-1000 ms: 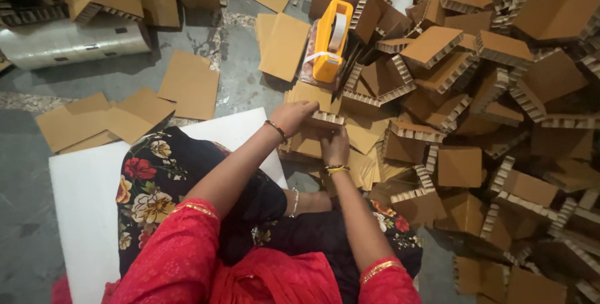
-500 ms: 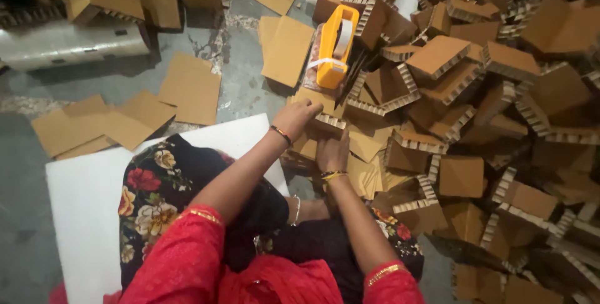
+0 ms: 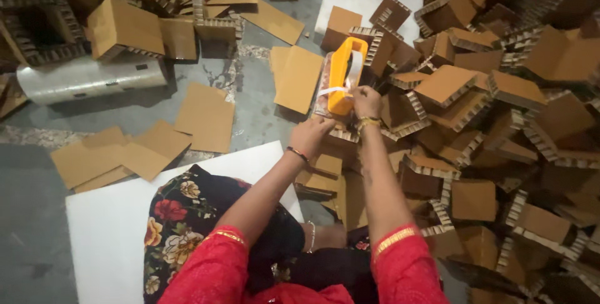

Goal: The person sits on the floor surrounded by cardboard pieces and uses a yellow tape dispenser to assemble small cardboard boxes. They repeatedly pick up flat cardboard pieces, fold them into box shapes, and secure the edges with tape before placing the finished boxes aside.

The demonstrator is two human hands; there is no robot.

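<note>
Right hand (image 3: 366, 101) reaches forward, fingers pinching the loose end of clear packing tape (image 3: 340, 89) coming off an orange plastic handheld tape dispenser (image 3: 343, 74); the dispenser stands upright on a brown honeycomb cardboard piece (image 3: 328, 130) just ahead of the knees. Left hand (image 3: 310, 135) presses down on that same cardboard piece right below the dispenser, fingers curled over its edge, gripping it. Heap of brown cardboard corner blocks with honeycomb edges (image 3: 487, 110) fills the right side. Flat brown cardboard sheets (image 3: 206, 115) lie on the grey floor to the left, a silvery plastic-wrapped roll (image 3: 87, 79) beyond them. White foam board (image 3: 106, 229) under the person's floral-patterned lap (image 3: 181, 216).
</note>
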